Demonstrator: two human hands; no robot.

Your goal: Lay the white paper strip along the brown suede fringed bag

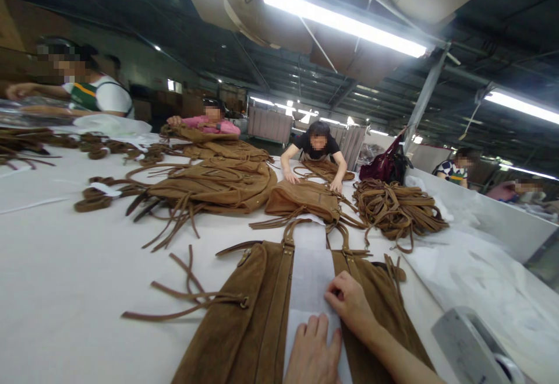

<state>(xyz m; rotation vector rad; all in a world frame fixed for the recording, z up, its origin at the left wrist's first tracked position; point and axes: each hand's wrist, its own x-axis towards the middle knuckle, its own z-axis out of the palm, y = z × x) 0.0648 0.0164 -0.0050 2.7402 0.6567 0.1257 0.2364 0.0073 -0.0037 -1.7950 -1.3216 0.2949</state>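
A brown suede bag (244, 308) with handles and fringe lies flat on the white table, nearest me. Down its middle runs a strip of white paper (311, 267). My left hand (313, 352) rests on the lower part of the strip, palm down with its fingers stretched out. To the right of it, my right hand (349, 302) is closed at the right edge of the paper, thumb and fingertips together. Whatever those fingertips hold, if anything, is too small to make out.
Across the table, a person (317, 145) has both hands on another brown bag (305, 200). More bags (213, 186) lie left, a strap pile (393, 206) right. A grey dispenser-like object (471, 343) and clear plastic (489, 279) are at the right.
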